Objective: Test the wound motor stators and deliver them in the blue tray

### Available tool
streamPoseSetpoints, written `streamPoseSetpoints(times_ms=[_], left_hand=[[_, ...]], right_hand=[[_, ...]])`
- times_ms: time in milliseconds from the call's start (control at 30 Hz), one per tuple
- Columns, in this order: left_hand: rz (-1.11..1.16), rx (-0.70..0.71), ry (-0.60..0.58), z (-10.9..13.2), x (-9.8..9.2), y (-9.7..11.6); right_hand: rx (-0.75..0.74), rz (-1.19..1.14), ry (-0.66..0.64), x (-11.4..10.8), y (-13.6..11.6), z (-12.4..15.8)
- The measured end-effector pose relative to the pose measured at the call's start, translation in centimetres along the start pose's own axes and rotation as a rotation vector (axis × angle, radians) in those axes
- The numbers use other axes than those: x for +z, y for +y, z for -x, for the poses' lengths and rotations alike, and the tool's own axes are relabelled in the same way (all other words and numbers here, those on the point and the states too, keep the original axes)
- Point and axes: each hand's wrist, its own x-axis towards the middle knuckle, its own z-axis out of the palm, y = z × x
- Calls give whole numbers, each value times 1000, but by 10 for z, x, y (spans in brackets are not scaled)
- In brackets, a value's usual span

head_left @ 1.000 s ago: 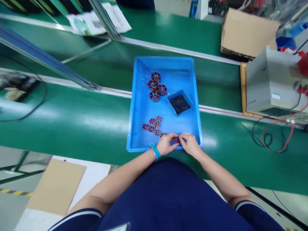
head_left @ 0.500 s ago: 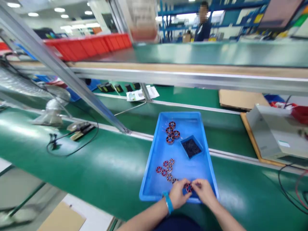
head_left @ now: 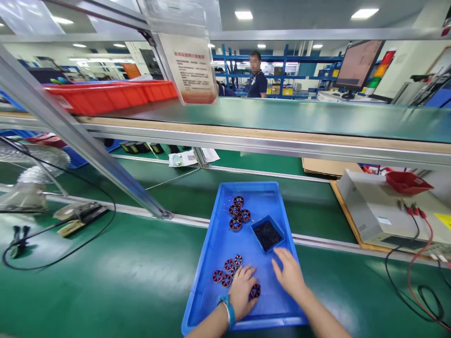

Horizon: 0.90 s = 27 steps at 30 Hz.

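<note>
My left hand (head_left: 241, 292), with a blue band at the wrist, is low in the blue tray (head_left: 197, 286). Its thumb and fingers curve around a small motor stator (head_left: 255, 291), a ring with dark red windings. Under and beside those fingers lie several similar stators (head_left: 226, 280), partly hidden by the hand. My right hand (head_left: 289, 274) is open with fingers apart, just below a small blue box (head_left: 252, 227) of fine black pieces (head_left: 268, 235). Farther up the tray sits a group of larger stators (head_left: 236, 224) with thin wire ends.
The tray stands on a green bench (head_left: 141, 291). A metal post (head_left: 105, 145) slants down at left, and a shelf edge (head_left: 246, 141) crosses above. At right is a grey instrument (head_left: 373, 206) with black and red leads (head_left: 428, 244). Another person (head_left: 257, 82) stands beyond the shelf.
My right hand has left the stator and moved up toward the small blue box, its fingers opening. The stator stays at my left hand. The camera view has tilted up.
</note>
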Motion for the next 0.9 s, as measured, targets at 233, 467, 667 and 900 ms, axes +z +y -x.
streamPoseSetpoints(times_ms=[233,467,667,900], left_hand=[[-176,-39,-17,11,-17,-22],[-295,-167,69,2,-22,-28],[-341,-152,138,3,-11,-42],[-377,-61,279,8,-1,-68]], right_hand=[[80,412,-45,-7,17,-102],[149,413,-232,-19,15,-127],[157,220,-172,-46,27,-143],[250,108,59,-96,75,-227]])
